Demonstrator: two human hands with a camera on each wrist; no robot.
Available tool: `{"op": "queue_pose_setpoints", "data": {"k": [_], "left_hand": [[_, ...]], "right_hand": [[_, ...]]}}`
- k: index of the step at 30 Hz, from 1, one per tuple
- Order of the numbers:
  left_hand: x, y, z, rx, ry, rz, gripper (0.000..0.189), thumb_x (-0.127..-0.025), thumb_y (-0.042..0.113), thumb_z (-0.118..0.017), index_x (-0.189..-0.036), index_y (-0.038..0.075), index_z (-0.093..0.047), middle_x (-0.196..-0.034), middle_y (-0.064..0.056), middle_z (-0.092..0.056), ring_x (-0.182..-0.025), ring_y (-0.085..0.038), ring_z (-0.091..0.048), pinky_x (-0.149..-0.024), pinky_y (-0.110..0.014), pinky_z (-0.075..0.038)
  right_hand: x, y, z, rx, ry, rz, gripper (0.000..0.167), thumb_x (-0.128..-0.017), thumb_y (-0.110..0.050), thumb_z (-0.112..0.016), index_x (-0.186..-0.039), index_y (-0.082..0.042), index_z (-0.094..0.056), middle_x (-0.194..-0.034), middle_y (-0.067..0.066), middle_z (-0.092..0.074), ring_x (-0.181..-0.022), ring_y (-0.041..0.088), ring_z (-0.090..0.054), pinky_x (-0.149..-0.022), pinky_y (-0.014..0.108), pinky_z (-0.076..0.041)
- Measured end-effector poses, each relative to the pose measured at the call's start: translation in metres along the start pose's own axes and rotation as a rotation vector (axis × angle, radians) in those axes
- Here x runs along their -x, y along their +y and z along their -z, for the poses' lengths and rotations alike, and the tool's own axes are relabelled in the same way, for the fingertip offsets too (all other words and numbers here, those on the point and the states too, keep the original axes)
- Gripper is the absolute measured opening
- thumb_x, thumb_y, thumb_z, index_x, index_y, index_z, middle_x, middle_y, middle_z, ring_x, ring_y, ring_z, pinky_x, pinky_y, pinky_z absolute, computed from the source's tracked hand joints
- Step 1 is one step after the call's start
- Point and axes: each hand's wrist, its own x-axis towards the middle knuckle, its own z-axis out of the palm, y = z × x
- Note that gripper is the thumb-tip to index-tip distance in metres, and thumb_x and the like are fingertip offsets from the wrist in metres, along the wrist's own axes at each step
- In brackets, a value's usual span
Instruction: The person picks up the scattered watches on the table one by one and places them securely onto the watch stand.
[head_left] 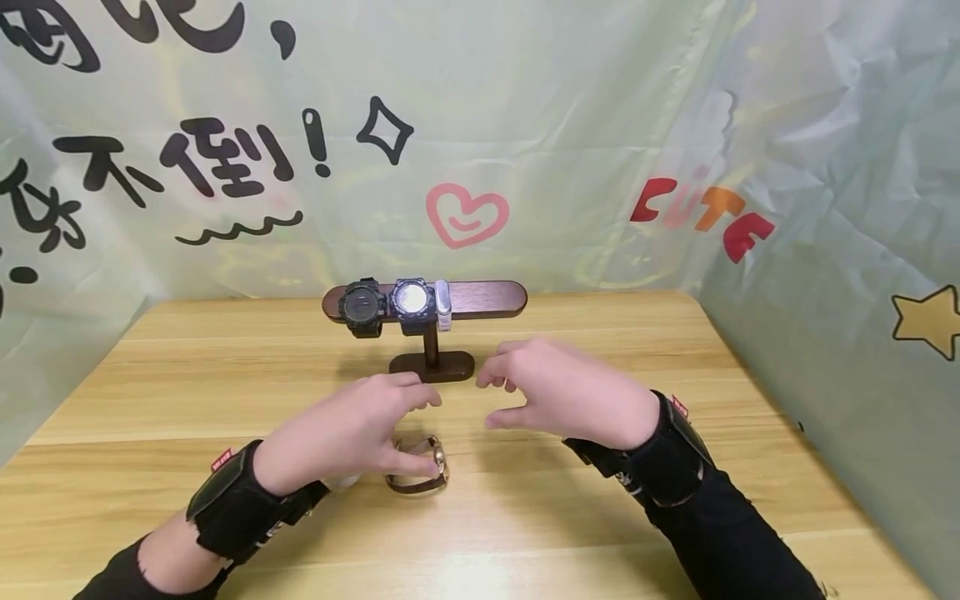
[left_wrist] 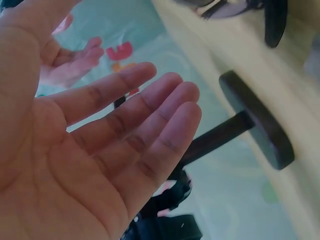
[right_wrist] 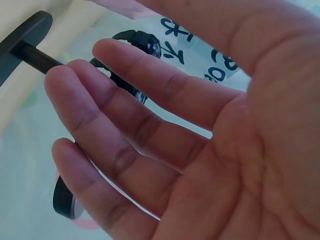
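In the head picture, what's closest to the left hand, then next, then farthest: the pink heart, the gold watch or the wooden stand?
Nearest the left hand first:
1. Gold watch: on the table, just to the hand's right.
2. Wooden stand: ahead, toward the back.
3. Pink heart: on the sheet behind the stand.

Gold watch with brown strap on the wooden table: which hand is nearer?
Left. The left hand partly covers the gold watch in the head view; the right hand is clear of it, farther off to the right.
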Motion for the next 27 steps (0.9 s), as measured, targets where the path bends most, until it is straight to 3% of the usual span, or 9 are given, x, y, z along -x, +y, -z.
{"op": "queue_pose_setpoints", "data": {"k": [7,13,21,27], "left_hand": [[-0.003,0.001,-0.017,-0.037,-0.020,-0.029,0.063,-0.082,0.054,-0.091,-0.120,0.006,-0.073,-0.113,-0.007,-0.074,-0.084,-0.010,-0.066,-0.076,-0.030,-0.062],[-0.003,0.004,-0.022,-0.071,-0.024,-0.022,0.063,-0.080,0.056,-0.091,-0.115,0.007,-0.074,-0.105,-0.004,-0.072,-0.075,-0.005,-0.056,-0.066,-0.023,-0.054],[-0.004,0.006,-0.026,-0.035,-0.076,0.030,0.051,-0.078,0.052,-0.093,-0.100,0.012,-0.070,-0.091,0.002,-0.065,-0.071,-0.006,-0.049,-0.060,-0.021,-0.044],[-0.004,0.005,-0.028,0.019,-0.086,0.016,0.039,-0.081,0.043,-0.093,-0.089,0.015,-0.067,-0.079,0.004,-0.062,-0.068,-0.003,-0.047,-0.057,-0.019,-0.041]], "right_hand": [[0.000,-0.005,-0.006,-0.008,-0.032,0.015,0.031,-0.092,-0.029,-0.088,-0.117,-0.012,-0.078,-0.113,0.000,-0.076,-0.095,0.012,-0.069,-0.086,0.031,-0.062],[-0.001,-0.009,-0.010,0.015,-0.051,0.012,0.032,-0.092,-0.030,-0.088,-0.117,-0.012,-0.078,-0.114,0.000,-0.077,-0.094,0.014,-0.069,-0.085,0.031,-0.062],[-0.003,-0.013,-0.015,0.018,-0.077,0.000,0.033,-0.092,-0.032,-0.087,-0.117,-0.011,-0.079,-0.112,-0.001,-0.077,-0.093,0.011,-0.067,-0.083,0.030,-0.061],[-0.005,-0.012,-0.016,0.022,-0.067,0.019,0.032,-0.092,-0.031,-0.087,-0.116,-0.011,-0.078,-0.109,-0.001,-0.077,-0.090,0.010,-0.066,-0.080,0.029,-0.060]]}}
